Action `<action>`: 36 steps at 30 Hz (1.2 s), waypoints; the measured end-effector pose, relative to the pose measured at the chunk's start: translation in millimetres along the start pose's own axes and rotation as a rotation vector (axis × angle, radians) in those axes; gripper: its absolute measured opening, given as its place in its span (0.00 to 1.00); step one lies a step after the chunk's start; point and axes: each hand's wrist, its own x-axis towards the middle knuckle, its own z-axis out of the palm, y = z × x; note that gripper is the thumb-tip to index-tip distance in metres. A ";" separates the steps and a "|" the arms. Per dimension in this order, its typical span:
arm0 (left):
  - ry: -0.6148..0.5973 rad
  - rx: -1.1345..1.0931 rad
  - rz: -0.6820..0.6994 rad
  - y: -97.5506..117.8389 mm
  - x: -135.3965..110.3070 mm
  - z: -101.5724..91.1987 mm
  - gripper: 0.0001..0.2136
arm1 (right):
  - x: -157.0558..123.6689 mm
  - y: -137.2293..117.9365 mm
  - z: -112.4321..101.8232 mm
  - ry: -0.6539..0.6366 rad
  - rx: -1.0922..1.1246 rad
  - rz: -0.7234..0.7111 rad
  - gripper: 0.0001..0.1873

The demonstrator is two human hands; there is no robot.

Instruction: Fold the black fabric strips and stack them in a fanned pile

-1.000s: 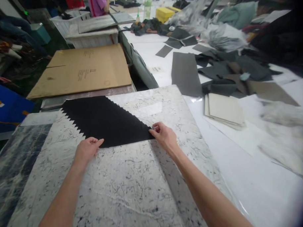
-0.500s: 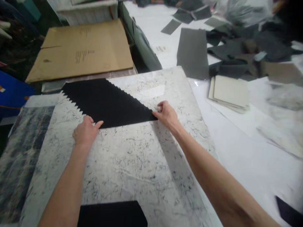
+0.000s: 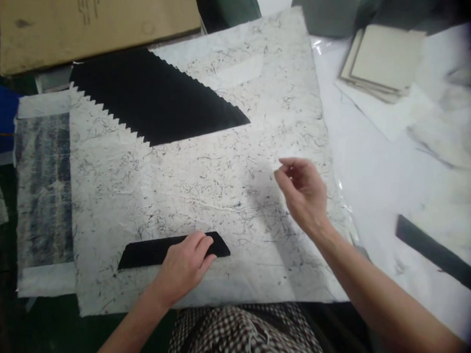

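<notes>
My left hand (image 3: 188, 262) is closed on the right part of a short black strip (image 3: 148, 253) with angled ends, near the front edge of the board. Its fingers bend over the strip and the thumb is at the near edge. My right hand (image 3: 304, 192) hovers over the right side of the board, loosely curled, with a gap between thumb and forefinger and nothing visible in it. Farther back lies a black slanted layer (image 3: 157, 99) with saw-toothed sides, apparently overlapping strips; neither hand touches it. All this is on a white, dark-flecked board (image 3: 204, 175).
A flattened cardboard box (image 3: 109, 23) lies behind the board. At the right, a white table (image 3: 367, 176) bears a stack of cream cards (image 3: 390, 61), a grey sheet (image 3: 326, 15) and a dark strip (image 3: 437, 250). A dark-patterned panel (image 3: 45, 190) sticks out at the left.
Both hands have let go of the saw-toothed black layer. My left hand has come nearer to the short strip and onto it; my right hand has moved right. The view has tilted down.
</notes>
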 end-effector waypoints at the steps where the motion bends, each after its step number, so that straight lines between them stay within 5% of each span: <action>1: 0.020 0.058 -0.001 2.9 -1.4 8.4 0.09 | -21.3 1.6 0.8 -0.050 0.001 0.040 0.12; 7: 0.112 0.204 0.026 0.4 1.2 27.9 0.08 | -122.5 1.8 4.7 -0.263 -0.016 -0.030 0.13; 12: 0.135 -0.105 -0.039 -13.7 -0.3 21.1 0.07 | -169.9 -7.3 15.8 -0.646 -0.127 -0.470 0.19; 16: 0.122 -0.440 -0.075 -24.9 -1.4 11.6 0.06 | -190.8 -11.2 37.6 -0.738 -0.320 -0.703 0.16; 26: 0.031 -1.122 -0.303 -56.8 -11.9 7.4 0.03 | -209.0 -14.0 64.5 -0.765 -0.681 -0.523 0.26; 32: 0.459 -1.636 -0.411 -93.4 -48.6 -10.3 0.16 | -206.4 -19.3 64.7 -0.734 -0.712 -0.555 0.27; 36: 0.886 -1.578 -0.374 -115.2 -86.1 -42.9 0.19 | -201.3 -21.4 63.8 -0.760 -0.730 -0.584 0.27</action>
